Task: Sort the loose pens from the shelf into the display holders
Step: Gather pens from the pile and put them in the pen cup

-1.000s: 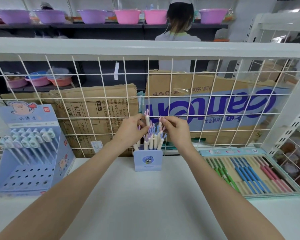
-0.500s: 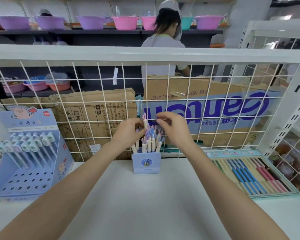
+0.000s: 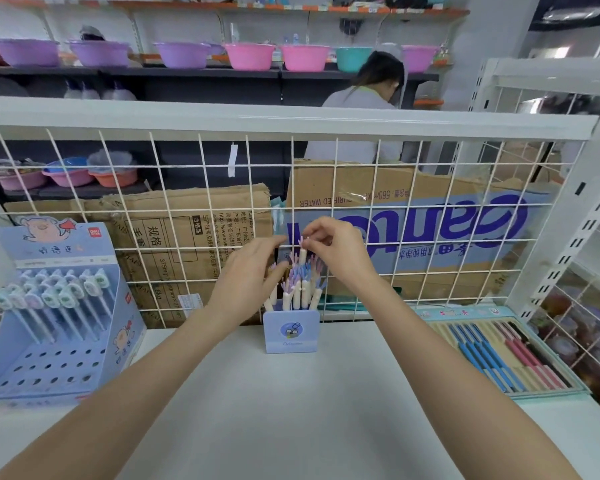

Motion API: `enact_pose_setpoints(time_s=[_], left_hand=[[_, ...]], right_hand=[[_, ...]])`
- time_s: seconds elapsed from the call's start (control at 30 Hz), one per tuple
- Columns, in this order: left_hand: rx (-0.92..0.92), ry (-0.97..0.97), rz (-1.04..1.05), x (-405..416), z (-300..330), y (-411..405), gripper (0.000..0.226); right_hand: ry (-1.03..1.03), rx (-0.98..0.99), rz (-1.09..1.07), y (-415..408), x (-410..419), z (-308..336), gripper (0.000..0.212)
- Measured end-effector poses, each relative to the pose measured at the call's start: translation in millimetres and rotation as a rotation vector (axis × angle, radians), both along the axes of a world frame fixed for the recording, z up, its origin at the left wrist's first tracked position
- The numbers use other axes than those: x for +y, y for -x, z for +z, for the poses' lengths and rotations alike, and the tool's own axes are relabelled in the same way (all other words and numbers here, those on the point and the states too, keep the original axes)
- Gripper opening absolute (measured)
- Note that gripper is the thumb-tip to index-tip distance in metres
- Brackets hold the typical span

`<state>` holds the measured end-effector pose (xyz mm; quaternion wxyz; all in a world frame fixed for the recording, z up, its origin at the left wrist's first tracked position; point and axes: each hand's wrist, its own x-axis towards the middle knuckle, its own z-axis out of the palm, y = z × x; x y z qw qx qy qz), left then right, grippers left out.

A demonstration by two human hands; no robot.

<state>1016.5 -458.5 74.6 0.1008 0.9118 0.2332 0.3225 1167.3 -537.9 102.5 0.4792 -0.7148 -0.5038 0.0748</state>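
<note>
A cream pen (image 3: 302, 255) stood raised above the other pens in the small blue holder (image 3: 290, 330) at the back of the white shelf. The right hand (image 3: 338, 252) pinched its frilly top; the left hand (image 3: 248, 271), fingers straight, steadied the bunch. A crooked push could likely tip the light holder or splay the neighbouring pens.

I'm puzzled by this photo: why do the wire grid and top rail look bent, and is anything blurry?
Head view: wide-angle lens bows the rail and grid; light is even, shadows faint; the background person looks soft.
</note>
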Motion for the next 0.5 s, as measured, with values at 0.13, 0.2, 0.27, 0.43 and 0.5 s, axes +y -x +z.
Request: enact_pose_setpoints(time_s=[0.13, 0.2, 0.27, 0.43, 0.5], left_hand=[[0.118, -0.263, -0.089, -5, -23, 22, 0.046], [0.161, -0.279, -0.086, -5, -34, 27, 0.045], [0.173, -0.290, -0.073, -4, -41, 30, 0.044], [0.213, -0.265, -0.060, -4, -45, 35, 0.049], [0.217, -0.243, -0.053, -3, -46, 36, 0.049]], right_hand=[[0.062, -0.101, -0.033, -3, -4, -4, 0.009], [0.108, -0.155, -0.032, 0, -4, -6, 0.005], [0.142, -0.205, -0.033, 2, -3, -6, 0.004], [0.213, -0.403, -0.048, 2, -3, -7, 0.015], [0.258, -0.504, -0.047, 0, -4, -10, 0.020]])
